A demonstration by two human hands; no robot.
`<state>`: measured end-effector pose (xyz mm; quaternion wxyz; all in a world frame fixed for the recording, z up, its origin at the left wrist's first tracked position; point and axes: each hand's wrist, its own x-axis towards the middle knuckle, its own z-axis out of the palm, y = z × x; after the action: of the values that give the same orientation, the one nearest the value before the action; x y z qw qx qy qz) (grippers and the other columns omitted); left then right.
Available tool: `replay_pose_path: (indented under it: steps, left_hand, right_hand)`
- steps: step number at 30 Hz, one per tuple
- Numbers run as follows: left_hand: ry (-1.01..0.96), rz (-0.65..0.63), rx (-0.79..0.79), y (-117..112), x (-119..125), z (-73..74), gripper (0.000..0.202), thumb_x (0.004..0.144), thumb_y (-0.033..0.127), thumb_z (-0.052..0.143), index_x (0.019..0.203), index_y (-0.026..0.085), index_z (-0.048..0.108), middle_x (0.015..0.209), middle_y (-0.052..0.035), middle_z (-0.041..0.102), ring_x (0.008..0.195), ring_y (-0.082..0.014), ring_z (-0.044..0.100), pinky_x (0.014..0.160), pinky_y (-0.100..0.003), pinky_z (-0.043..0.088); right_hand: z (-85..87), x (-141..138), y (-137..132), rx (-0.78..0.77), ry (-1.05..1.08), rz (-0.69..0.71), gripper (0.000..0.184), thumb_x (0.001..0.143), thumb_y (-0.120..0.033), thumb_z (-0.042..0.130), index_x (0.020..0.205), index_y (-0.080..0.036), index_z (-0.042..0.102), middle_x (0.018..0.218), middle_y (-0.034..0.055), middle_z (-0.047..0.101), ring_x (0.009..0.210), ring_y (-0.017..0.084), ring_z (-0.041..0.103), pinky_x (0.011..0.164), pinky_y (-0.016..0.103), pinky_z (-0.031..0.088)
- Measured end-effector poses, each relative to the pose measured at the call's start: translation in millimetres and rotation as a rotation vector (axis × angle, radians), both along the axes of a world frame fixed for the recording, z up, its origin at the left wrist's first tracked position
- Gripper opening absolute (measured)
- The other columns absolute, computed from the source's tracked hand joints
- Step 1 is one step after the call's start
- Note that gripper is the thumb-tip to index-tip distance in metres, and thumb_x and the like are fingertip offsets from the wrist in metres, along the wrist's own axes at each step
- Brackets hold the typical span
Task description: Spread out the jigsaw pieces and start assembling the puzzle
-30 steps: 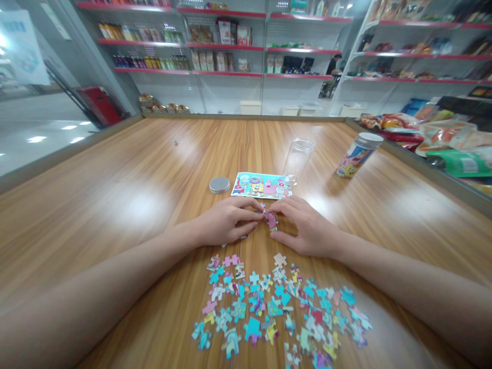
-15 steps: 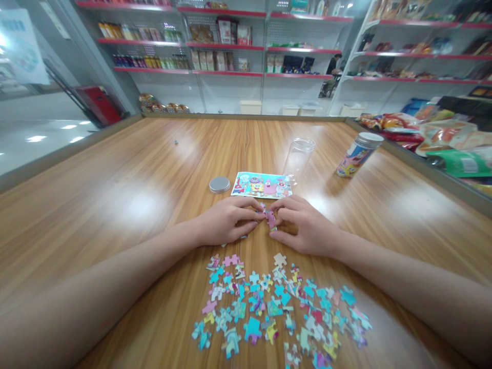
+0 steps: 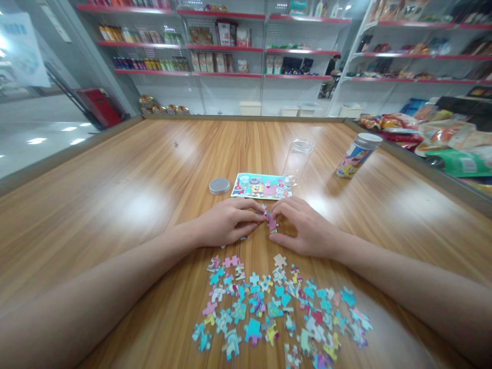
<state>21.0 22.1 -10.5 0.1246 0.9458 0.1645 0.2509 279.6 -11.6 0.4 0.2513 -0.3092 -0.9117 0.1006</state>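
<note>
Just below a cartoon picture card (image 3: 262, 186), my two hands meet over a few pink puzzle pieces (image 3: 272, 224) on the wooden table. My left hand (image 3: 230, 221) lies low with bent fingers, its fingertips pressed on the pieces from the left and partly covering them. From the right, my right hand (image 3: 302, 225) curls its thumb and forefinger around the edge of the pink pieces. Nearer to me spreads a loose scatter of puzzle pieces (image 3: 252, 328), mostly blue, with some pink, yellow and white. A bit of another piece shows under my left hand.
A grey round lid (image 3: 219, 185) lies left of the card. Behind the card's right end stands a clear jar (image 3: 299, 159); farther right is a cartoon-printed canister (image 3: 357, 156). Snack bags (image 3: 457, 148) line the right side. Shelves and a distant person are beyond the table.
My right forefinger has shifted slightly and more of the pink pieces shows between the hands. My left hand stays almost in the same place. The scattered pieces have not moved.
</note>
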Motion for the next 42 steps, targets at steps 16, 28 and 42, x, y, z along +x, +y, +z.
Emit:
replay_pose_path:
  steps: [16,28,42]
  left_hand:
    - [-0.006,-0.025,0.008,-1,1,2.5,0.025,0.095,0.014,0.058,0.115,0.018,0.071,0.122,-0.0118,0.068,0.111,-0.021,0.067,0.098,-0.039,0.055]
    - [-0.028,-0.056,0.005,-6,6,8.2,0.026,0.093,0.012,0.057,0.115,0.018,0.071,0.119,-0.0121,0.07,0.109,-0.0213,0.068,0.096,-0.037,0.057]
    - [-0.043,-0.061,-0.089,-4,3,4.2,0.026,0.094,0.012,0.058,0.115,0.018,0.071,0.122,-0.0115,0.068,0.112,-0.0207,0.065,0.099,-0.038,0.054]
  right_hand:
    - [-0.9,0,0,0.011,-0.031,0.006,0.023,0.087,-0.039,0.07,0.098,-0.02,0.062,0.102,0.0093,0.061,0.1,0.026,0.056,0.092,0.045,0.047]
    - [-1.0,0,1,0.028,-0.021,0.016,0.024,0.087,-0.039,0.071,0.101,-0.02,0.064,0.104,0.0097,0.061,0.1,0.026,0.056,0.093,0.045,0.048]
    - [3.1,0,-8,0.04,0.128,0.125,0.021,0.094,-0.023,0.06,0.114,-0.02,0.064,0.109,0.0096,0.062,0.103,0.023,0.057,0.095,0.042,0.049]
